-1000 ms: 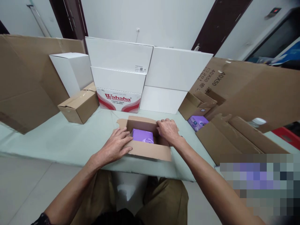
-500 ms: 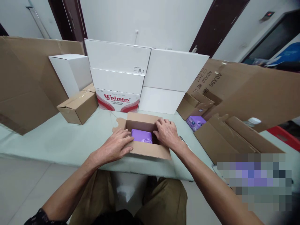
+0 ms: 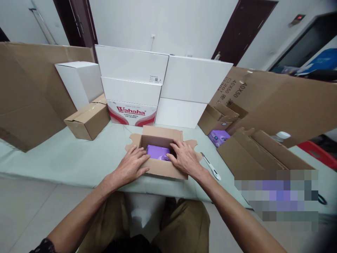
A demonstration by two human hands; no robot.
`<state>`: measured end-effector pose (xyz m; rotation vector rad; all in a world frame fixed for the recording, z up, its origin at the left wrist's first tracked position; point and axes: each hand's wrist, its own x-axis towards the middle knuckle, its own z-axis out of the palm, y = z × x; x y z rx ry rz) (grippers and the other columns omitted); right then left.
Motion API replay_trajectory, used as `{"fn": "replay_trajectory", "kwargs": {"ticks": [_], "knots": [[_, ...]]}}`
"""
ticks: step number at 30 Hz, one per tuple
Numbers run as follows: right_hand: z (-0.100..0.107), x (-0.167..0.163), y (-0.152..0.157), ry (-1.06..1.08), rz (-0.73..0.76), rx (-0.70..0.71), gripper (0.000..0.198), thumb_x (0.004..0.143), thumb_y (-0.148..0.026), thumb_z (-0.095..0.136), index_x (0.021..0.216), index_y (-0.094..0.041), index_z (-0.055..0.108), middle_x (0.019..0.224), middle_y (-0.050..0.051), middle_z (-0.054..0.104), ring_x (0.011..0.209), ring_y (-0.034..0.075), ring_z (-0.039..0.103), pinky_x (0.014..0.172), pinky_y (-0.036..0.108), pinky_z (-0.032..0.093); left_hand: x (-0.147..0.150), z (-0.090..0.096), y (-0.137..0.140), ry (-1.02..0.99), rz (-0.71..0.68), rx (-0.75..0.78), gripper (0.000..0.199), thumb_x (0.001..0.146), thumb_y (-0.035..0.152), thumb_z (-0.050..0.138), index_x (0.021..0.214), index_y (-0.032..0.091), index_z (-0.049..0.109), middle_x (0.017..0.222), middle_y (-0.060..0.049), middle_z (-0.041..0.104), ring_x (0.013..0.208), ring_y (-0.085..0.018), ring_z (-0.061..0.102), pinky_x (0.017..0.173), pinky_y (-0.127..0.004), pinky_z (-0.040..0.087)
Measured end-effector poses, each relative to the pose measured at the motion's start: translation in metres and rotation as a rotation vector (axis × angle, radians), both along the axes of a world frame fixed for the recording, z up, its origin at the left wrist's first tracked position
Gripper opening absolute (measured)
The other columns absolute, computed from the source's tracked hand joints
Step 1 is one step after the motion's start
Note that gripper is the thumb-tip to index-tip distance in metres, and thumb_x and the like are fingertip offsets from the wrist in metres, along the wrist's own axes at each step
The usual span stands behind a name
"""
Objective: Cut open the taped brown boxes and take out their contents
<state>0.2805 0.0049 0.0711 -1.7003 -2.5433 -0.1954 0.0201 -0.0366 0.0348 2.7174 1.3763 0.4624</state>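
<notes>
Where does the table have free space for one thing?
Bare cloth lies between the taped carton and the left hand; a smaller patch, between the open box and the purple pack outside it. Crowded: brown cartons around that pack.

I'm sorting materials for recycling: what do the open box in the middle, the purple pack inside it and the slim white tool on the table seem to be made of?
The open box: matte brown cardboard, judging by its stiff folded flaps.
The purple pack: probably plastic film, smooth and printed, though thin card is possible.
The slim white tool: likely smooth plastic, from its pale, even body.
</notes>
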Motion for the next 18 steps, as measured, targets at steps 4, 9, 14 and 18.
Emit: {"fn": "replay_trajectory", "kwargs": {"ticks": [4,9,14,18], "knots": [[-0.003,0.005,-0.002,0.019,-0.006,0.072,0.046,0.098,-0.046,0.056,0.13,-0.014,0.067,0.142,0.017,0.061,0.127,0.035,0.055,0.107,0.046,0.041,-0.001,0.002,0.001,-0.003,-0.019,-0.007,0.045,0.097,0.035,0.064,0.136,0.013,0.064,0.142,-0.019,0.065,0.142,-0.036,0.053,0.124,-0.059,0.031],[-0.027,0.011,0.003,0.124,-0.104,0.145,0.046,0.101,-0.042,0.047,0.127,-0.012,0.07,0.145,0.021,0.059,0.14,0.036,0.047,0.113,0.051,0.037,0.0,-0.001,0.002,-0.048,-0.007,0.001,0.043,0.096,0.033,0.064,0.135,0.014,0.063,0.139,-0.017,0.068,0.14,-0.036,0.054,0.123,-0.061,0.031],[-0.039,0.014,0.006,0.247,-0.094,0.166,0.048,0.098,-0.042,0.048,0.129,-0.012,0.07,0.147,0.02,0.058,0.139,0.035,0.047,0.113,0.052,0.039,0.001,0.001,0.001,-0.061,-0.018,-0.014,0.042,0.096,0.03,0.063,0.135,0.015,0.063,0.136,-0.016,0.07,0.14,-0.036,0.054,0.124,-0.06,0.031],[-0.028,0.014,0.002,0.223,-0.084,0.119,0.044,0.096,-0.036,0.052,0.126,-0.011,0.071,0.146,0.02,0.059,0.138,0.035,0.049,0.115,0.051,0.038,-0.001,0.016,-0.003,-0.052,-0.021,-0.078,0.045,0.096,0.029,0.062,0.138,0.012,0.062,0.142,-0.018,0.065,0.143,-0.036,0.051,0.124,-0.058,0.031]]}}
